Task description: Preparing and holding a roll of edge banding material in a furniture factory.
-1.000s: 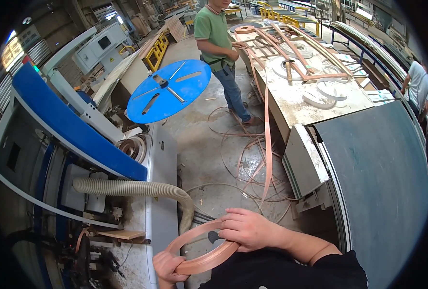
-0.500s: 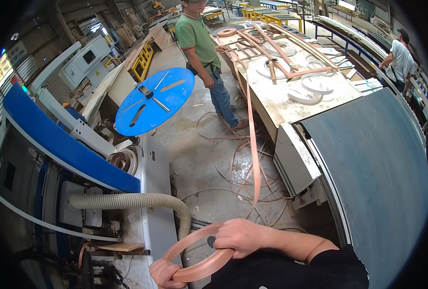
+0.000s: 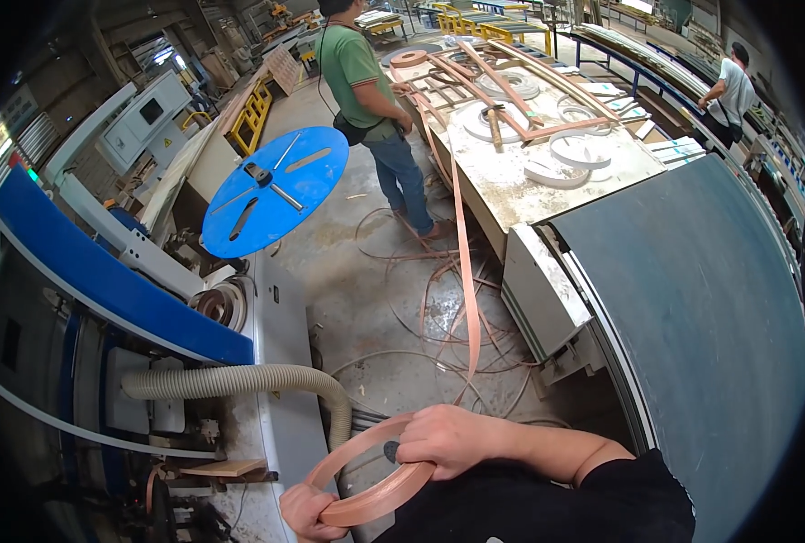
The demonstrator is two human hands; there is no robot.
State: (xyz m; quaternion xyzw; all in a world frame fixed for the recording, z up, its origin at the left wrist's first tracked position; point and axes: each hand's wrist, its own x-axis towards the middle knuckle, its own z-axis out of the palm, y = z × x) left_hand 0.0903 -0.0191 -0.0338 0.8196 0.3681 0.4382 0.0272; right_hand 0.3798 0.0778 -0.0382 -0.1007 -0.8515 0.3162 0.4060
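Note:
A coil of pinkish-brown edge banding (image 3: pixel 380 503) is held in front of my body, tilted, with its hollow centre showing. At the coil's lower left side, my left hand (image 3: pixel 306 512) is closed around the band. My right hand (image 3: pixel 445 441) grips the opposite side, fingers wrapped over the rim. A loose length of the same strip (image 3: pixel 466 281) stretches from near my right hand up to the worktable, and more strip lies in tangled loops (image 3: pixel 452 303) on the floor.
A person in a green shirt (image 3: pixel 357 77) stands beside the worktable (image 3: pixel 547 204), which carries coils and strips. A blue disc (image 3: pixel 276 190) and a machine with a ribbed hose (image 3: pixel 239 380) are on the left. To the right is a dark conveyor belt (image 3: pixel 692 271); another person (image 3: pixel 730 95) stands beyond.
The view has shifted slightly. The person in green has turned the head and body away toward the table. Both my hands keep their grip on the coil.

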